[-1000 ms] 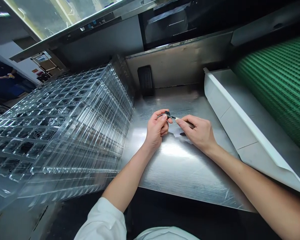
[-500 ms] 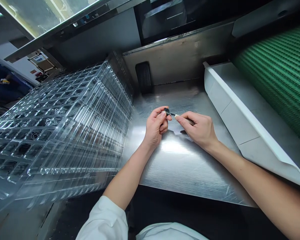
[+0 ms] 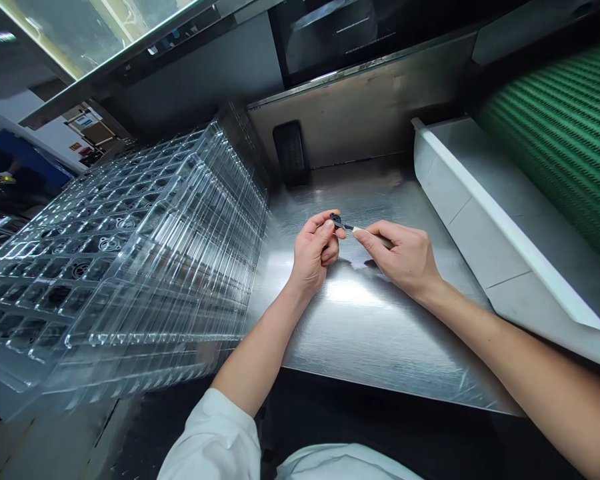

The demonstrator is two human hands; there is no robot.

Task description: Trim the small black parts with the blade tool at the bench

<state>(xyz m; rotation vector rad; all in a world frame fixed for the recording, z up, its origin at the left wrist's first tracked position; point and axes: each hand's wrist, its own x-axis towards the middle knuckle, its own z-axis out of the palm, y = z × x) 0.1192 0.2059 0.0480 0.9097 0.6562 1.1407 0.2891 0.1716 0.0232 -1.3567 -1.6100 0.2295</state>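
Black part (image 3: 335, 219), pinched between left fingers (image 3: 324, 230)

Light is cool and uneven. A glowing panel (image 3: 105, 33) brightens the upper left, while the top centre and upper right sink to near-black. White glare burns out the middle of the metal bench (image 3: 350, 353), with dark smudges of shadow or reflection just above it. Small highlights sparkle along the clear trays (image 3: 175, 267) at left. Wide-angle stretching pulls the edges outward; the green mat (image 3: 570, 140) at right looks soft, and the far left background is dim and blurry.
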